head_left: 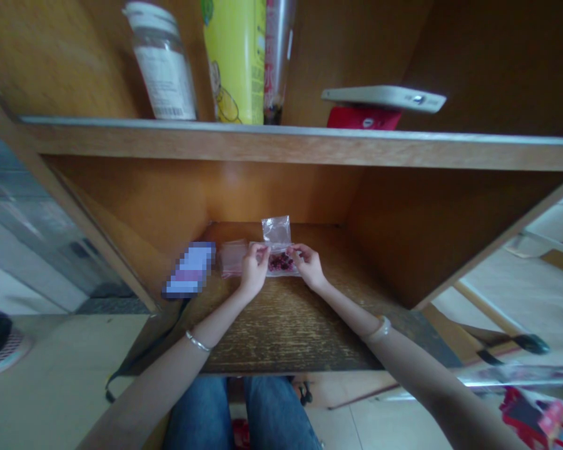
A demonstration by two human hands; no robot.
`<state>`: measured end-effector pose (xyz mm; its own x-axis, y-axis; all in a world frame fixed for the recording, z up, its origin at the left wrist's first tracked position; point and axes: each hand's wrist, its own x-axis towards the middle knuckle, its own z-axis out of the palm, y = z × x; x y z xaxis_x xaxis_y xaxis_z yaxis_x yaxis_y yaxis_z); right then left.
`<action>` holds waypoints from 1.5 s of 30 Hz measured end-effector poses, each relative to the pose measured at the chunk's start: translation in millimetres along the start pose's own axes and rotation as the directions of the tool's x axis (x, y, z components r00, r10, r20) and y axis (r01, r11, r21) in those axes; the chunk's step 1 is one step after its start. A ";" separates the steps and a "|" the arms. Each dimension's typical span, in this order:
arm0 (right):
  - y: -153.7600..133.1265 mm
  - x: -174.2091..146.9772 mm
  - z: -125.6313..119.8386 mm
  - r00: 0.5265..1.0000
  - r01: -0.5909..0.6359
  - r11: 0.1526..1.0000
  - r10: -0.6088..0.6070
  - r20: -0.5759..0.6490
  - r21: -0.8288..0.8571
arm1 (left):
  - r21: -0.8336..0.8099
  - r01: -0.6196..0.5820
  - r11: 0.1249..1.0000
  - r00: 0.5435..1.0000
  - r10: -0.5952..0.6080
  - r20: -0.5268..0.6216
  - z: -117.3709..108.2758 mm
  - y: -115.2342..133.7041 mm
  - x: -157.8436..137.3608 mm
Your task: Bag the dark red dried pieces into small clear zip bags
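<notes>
In the head view, a clear plastic bag (284,273) of small dark red and pink pieces, like beads, lies on the worn wooden desk. My left hand (254,272) pinches its upper left edge between thumb and fingers. At the upper right edge, my right hand (309,267) has its fingertips pressed together the same way. An empty-looking clear small bag (276,229) lies just behind, touching or close to the held one; I cannot tell which. More flat clear bags (233,257) lie in a stack just left of my left hand.
A phone (190,269), its screen blurred, lies at the left with a dark strap hanging over the desk edge. Wooden side walls enclose the desk (291,325). On the shelf (300,145) above stand a white-lidded jar (166,81), a yellow container (239,62) and a white flat object (385,97).
</notes>
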<state>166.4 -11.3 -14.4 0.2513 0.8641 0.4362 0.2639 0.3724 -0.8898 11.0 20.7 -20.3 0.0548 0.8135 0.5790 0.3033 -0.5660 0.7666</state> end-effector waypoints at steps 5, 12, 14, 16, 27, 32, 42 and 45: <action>-0.9 -0.7 0.3 1.000 -0.018 1.000 0.018 -0.006 0.006 | -0.013 0.022 1.000 1.000 -0.021 0.006 -0.5 0.1 0.0; -2.9 -2.1 -0.6 0.999 -0.020 0.998 0.022 -0.034 0.054 | -0.027 0.025 0.999 1.000 -0.025 0.012 0.7 2.6 0.1; -3.5 -2.6 -1.4 0.999 -0.025 0.998 0.028 -0.045 0.066 | -0.016 0.019 1.000 0.999 -0.018 0.039 1.8 2.1 -0.4; -3.8 -2.8 -2.0 0.998 -0.028 0.997 0.032 -0.048 0.075 | 0.003 -0.002 1.000 0.998 0.002 0.063 2.4 2.4 -1.0; -4.6 -3.2 -0.6 0.998 -0.039 0.994 0.043 -0.035 0.106 | 0.049 -0.067 0.997 0.997 0.065 0.041 -2.3 11.5 -2.0; -6.7 -3.4 -0.6 0.999 -0.022 0.994 0.027 -0.044 0.109 | 0.003 -0.036 0.999 0.995 0.036 0.090 0.0 13.2 -4.3; -11.0 -6.3 1.8 0.996 -0.005 0.999 0.000 0.085 0.054 | -0.019 -0.070 0.997 0.993 0.071 0.091 -0.6 12.7 -4.2; -9.4 -5.8 2.3 0.996 0.012 0.999 -0.016 0.086 0.048 | -0.041 -0.077 0.996 0.992 0.080 0.099 -0.9 12.7 -4.2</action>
<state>160.3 -19.1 -8.9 0.1664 0.8839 0.4372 0.2222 0.3983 -0.8899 13.8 10.0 -12.8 0.1729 0.7746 0.6084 0.2586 -0.6317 0.7308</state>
